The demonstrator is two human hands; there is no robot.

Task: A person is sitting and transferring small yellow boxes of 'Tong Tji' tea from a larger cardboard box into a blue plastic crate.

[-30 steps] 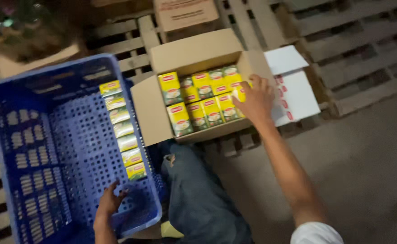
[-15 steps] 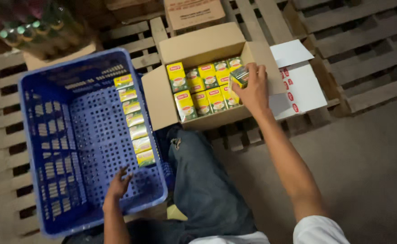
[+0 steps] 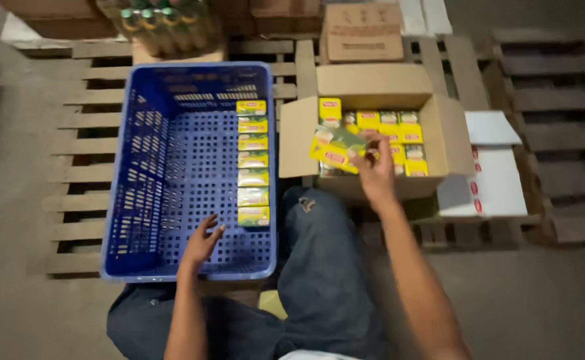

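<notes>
I see my right hand (image 3: 374, 175) clamped on a small stack of flat yellow packets (image 3: 336, 149) with green and red print, lifted over the left edge of the open cardboard box (image 3: 372, 83), which sits on the wooden pallet (image 3: 82, 143). More such packets stand in rows inside the box. My left hand (image 3: 201, 243) hovers with fingers apart, holding nothing, over the near edge of the blue plastic crate (image 3: 139, 167). A row of yellow packets (image 3: 252, 162) lines the crate's right wall.
</notes>
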